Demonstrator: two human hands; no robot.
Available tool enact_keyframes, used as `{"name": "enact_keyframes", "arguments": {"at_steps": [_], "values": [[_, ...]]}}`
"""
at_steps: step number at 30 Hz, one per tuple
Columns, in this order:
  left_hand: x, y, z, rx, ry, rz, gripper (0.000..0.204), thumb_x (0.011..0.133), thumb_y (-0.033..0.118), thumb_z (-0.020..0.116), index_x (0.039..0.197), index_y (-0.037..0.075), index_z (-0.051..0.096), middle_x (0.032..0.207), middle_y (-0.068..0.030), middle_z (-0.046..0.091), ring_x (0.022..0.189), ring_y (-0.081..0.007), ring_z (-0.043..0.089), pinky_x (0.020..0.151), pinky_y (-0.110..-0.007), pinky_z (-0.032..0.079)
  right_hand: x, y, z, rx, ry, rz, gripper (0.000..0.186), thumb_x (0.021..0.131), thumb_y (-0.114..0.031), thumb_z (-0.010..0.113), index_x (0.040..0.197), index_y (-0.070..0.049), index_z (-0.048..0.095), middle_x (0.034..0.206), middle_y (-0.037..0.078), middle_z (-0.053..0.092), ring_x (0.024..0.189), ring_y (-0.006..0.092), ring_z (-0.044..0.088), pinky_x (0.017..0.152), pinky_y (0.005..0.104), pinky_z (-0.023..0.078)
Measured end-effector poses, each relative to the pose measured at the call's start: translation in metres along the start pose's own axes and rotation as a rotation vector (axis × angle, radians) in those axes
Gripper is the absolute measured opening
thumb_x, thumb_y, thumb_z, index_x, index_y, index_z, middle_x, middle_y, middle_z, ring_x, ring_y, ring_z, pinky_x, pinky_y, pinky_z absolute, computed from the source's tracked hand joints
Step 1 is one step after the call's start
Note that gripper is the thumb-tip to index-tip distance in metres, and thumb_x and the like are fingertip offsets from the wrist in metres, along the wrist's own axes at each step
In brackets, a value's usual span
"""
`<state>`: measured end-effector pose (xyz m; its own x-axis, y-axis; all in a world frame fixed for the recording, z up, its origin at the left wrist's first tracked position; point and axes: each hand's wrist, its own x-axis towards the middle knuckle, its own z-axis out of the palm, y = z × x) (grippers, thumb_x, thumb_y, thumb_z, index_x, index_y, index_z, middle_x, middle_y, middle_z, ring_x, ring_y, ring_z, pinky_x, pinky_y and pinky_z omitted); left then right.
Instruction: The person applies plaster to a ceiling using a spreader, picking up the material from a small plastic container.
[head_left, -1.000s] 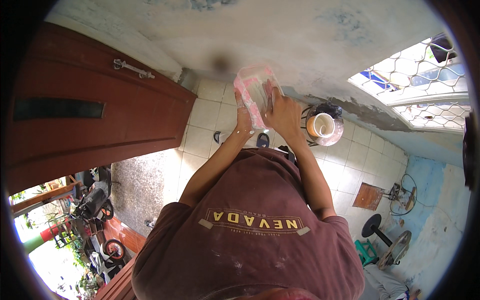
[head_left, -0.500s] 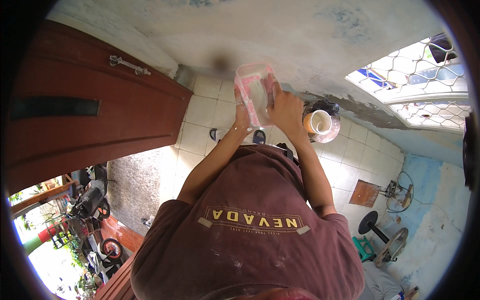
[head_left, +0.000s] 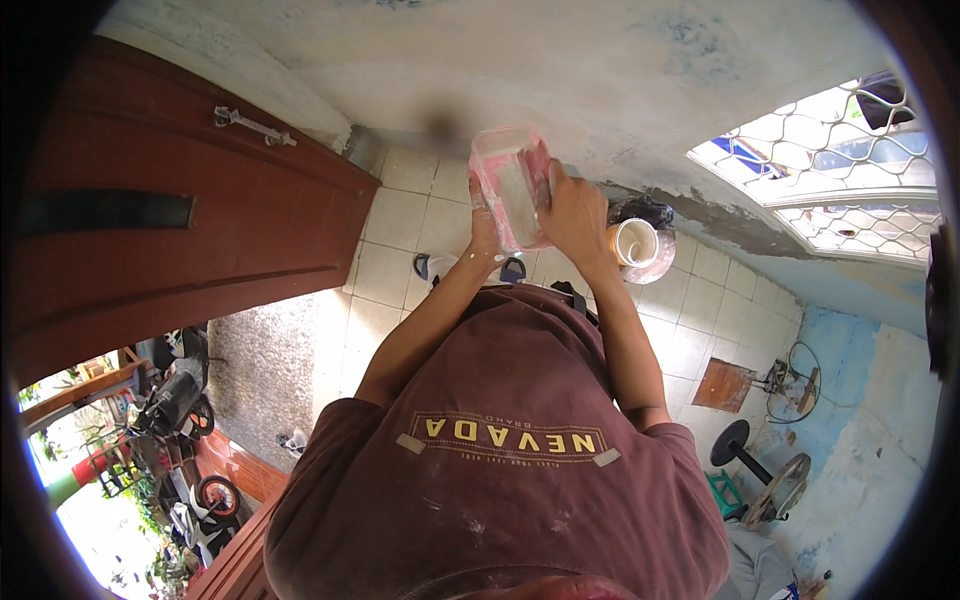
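A pinkish tub, pale smears inside, is up before the wall; the left hand clasps its left side, the right hand bends at its right, grip unclear. Rightward stands a pale-lined bucket.

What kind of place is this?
It looks like the front room or porch of a home, perhaps being repaired. You can see a big brown door, a patchy wall, and a motorbike outside.
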<state>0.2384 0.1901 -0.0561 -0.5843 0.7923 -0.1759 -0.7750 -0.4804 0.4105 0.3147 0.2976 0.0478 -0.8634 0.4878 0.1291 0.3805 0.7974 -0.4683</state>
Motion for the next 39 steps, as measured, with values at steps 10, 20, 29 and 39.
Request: {"name": "enact_keyframes", "arguments": {"at_steps": [10,20,29,39], "values": [[0.003,-0.001,0.006,0.083,0.004,-0.026,0.088,0.095,0.079,0.030,0.155,0.015,0.032,0.148,-0.0126,0.049,0.137,-0.0303,0.050,0.112,-0.048,0.046,0.008,0.001,0.007,-0.094,-0.010,-0.082,0.033,0.086,-0.015,0.062,0.115,-0.001,0.058,0.072,0.021,0.068,0.066,0.0409,0.069,0.060,0.0520,0.054],[0.001,0.001,0.021,0.003,-0.012,0.011,0.083,0.097,0.076,0.033,0.155,0.015,0.032,0.150,-0.0108,0.046,0.136,-0.0290,0.050,0.113,-0.046,0.045,-0.006,0.000,-0.006,-0.106,-0.042,-0.012,0.033,0.082,-0.012,0.063,0.112,0.000,0.056,0.069,0.020,0.067,0.064,0.0416,0.068,0.059,0.0516,0.053],[-0.002,-0.001,0.019,0.027,-0.039,-0.004,0.085,0.096,0.077,0.030,0.155,0.016,0.032,0.150,-0.0107,0.047,0.136,-0.0287,0.051,0.113,-0.047,0.046,0.000,-0.009,-0.034,-0.048,-0.004,-0.032,0.021,0.086,-0.013,0.061,0.102,0.000,0.056,0.069,0.021,0.066,0.064,0.0421,0.067,0.058,0.0519,0.052],[-0.001,-0.002,0.011,-0.058,-0.027,-0.046,0.092,0.093,0.081,0.034,0.154,0.013,0.035,0.148,-0.0120,0.050,0.132,-0.0286,0.053,0.112,-0.046,0.046,-0.009,-0.005,-0.033,-0.077,0.010,-0.036,0.026,0.084,-0.013,0.062,0.107,-0.002,0.056,0.067,0.020,0.066,0.063,0.0403,0.068,0.057,0.0519,0.052]]}}
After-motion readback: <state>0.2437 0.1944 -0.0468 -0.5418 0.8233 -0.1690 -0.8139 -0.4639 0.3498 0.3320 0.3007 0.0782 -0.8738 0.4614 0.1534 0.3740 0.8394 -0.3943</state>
